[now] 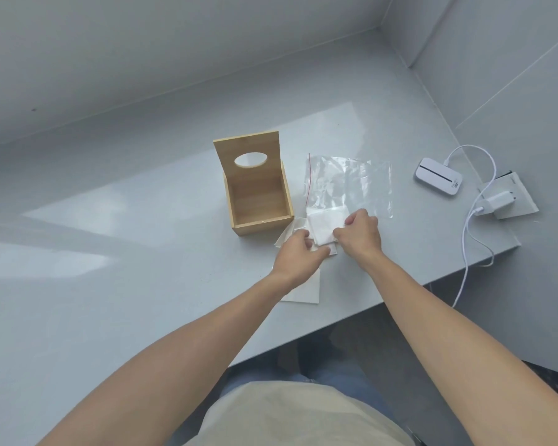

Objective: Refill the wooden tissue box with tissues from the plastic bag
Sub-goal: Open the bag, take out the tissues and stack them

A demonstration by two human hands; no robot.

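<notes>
Tissues (320, 227) lie in a small white stack on the grey tabletop (142, 252), between the 2 hands and just in front of the plastic bag (351, 185). The left hand (298, 254) grasps the stack's near-left edge with curled fingers; its fingertips are hidden under the tissue, so the exact grip is hard to read. The right hand (360, 235) pinches the stack's right side, knuckles up, thumb out of sight. More flat tissue sheets (303, 292) spread beneath the left wrist, partly covered by it.

The wooden tissue box (259, 201) stands just left of the stack, touching a loose sheet at its near corner. Its lid (248, 159), with an oval hole, is tilted up at the back, and the inside shows only bare wood.

The bag is clear and flat with a red strip along its left edge; its contents cannot be made out. At far right sit a white device (438, 177), a charger (500, 201) and a cable (467, 246) that drops over the tabletop edge.
</notes>
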